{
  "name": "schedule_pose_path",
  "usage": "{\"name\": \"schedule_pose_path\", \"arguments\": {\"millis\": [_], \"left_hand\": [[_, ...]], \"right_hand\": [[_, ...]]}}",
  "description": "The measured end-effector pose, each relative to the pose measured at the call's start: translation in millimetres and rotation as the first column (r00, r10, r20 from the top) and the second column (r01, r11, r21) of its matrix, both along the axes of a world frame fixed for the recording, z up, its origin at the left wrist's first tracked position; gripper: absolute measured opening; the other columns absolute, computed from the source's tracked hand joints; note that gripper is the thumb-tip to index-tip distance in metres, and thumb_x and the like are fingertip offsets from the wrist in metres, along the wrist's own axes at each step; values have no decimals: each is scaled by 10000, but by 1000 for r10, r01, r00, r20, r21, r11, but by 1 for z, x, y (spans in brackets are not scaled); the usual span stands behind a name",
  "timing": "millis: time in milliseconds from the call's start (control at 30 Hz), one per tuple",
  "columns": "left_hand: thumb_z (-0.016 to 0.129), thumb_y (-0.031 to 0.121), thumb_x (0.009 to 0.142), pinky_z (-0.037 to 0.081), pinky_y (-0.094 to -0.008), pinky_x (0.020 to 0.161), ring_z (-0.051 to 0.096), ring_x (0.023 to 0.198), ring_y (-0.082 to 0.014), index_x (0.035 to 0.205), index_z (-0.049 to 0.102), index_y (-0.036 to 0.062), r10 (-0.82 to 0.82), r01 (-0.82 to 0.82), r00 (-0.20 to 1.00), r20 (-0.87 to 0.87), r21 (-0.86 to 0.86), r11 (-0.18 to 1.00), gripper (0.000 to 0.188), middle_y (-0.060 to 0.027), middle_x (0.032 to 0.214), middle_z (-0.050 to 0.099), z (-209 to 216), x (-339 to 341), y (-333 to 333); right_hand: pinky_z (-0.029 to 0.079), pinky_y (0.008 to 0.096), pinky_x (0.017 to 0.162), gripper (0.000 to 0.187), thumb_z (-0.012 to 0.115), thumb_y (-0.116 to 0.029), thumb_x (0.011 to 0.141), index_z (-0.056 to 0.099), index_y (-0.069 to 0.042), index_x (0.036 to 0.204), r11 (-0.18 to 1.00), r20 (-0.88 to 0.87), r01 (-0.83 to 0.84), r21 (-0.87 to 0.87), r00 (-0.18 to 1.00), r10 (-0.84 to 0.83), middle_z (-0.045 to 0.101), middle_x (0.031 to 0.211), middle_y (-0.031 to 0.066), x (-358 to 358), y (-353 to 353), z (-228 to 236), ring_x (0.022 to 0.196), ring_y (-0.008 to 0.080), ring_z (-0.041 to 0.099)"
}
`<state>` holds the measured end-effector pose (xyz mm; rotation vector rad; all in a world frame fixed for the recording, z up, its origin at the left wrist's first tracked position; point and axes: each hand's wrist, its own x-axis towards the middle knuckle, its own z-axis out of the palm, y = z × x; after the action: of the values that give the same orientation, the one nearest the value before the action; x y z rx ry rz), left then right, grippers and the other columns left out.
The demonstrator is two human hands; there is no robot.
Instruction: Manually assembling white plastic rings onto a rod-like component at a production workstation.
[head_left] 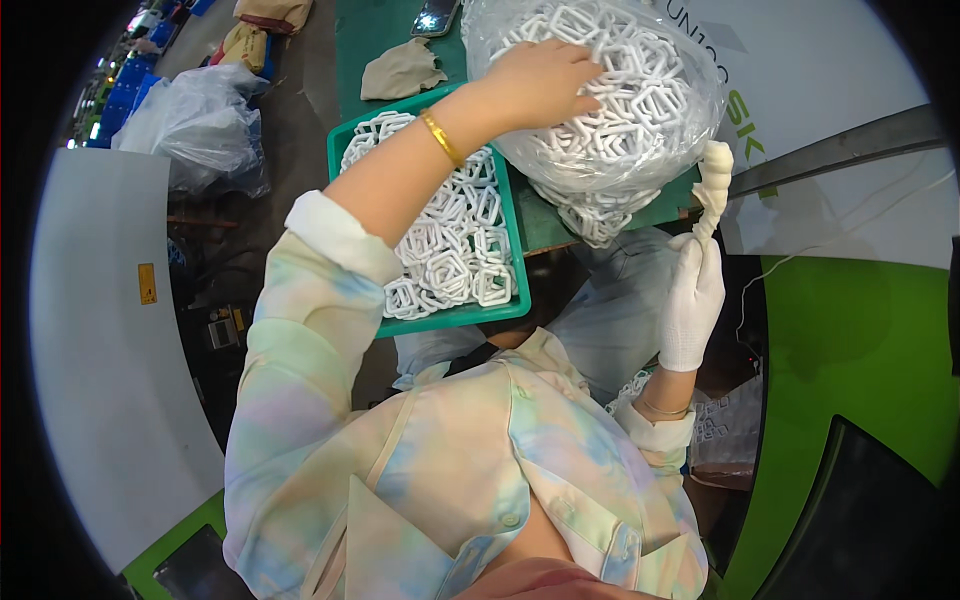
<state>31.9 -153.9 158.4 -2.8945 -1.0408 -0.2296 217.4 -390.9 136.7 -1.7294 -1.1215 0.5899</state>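
A clear plastic bag [556,172] bulges with many white plastic links [640,65], angular and ring-shaped. My left hand [540,82], bare with a gold bracelet at the wrist, lies on the links at the bag's top, fingers stretched out and slightly apart. Beneath that forearm stands a green tray [455,319] of similar white links, partly covered by the arm. To the right of the bag, my right hand [693,295] wears a white glove and is closed around the lower end of a lumpy, cream-coloured wrapped stick [714,180], which points upward.
Bag and tray rest on a green tabletop [545,232]. A phone [435,17] and a crumpled beige cloth [402,70] lie at its far left. White-and-green machine panels [850,330] stand on the right, a grey panel [100,330] on the left. A thin white cable [770,272] hangs at right.
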Motion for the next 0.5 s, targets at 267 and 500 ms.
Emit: {"name": "schedule_pose_path", "arguments": {"millis": [267,500], "left_hand": [[587,288,937,477,-483,937,568,1169,-312,1306,548,60,183,-186,981,71,35,982,436,-137,1229,606,-19,53,-24],[608,276,917,470,-481,937,565,1178,-282,1262,590,98,-99,99,995,32,11,995,388,-99,1223,615,-2,13,-25]], "right_hand": [[263,244,529,270,450,-224,1054,595,-29,936,1000,-47,-12,-11,999,11,360,654,-59,-5,0,-3,571,42,309],[446,344,727,265,442,-187,1030,587,10,929,995,-8,-26,-93,1000,25,587,821,124,-3,-4,4,751,240,555]]}}
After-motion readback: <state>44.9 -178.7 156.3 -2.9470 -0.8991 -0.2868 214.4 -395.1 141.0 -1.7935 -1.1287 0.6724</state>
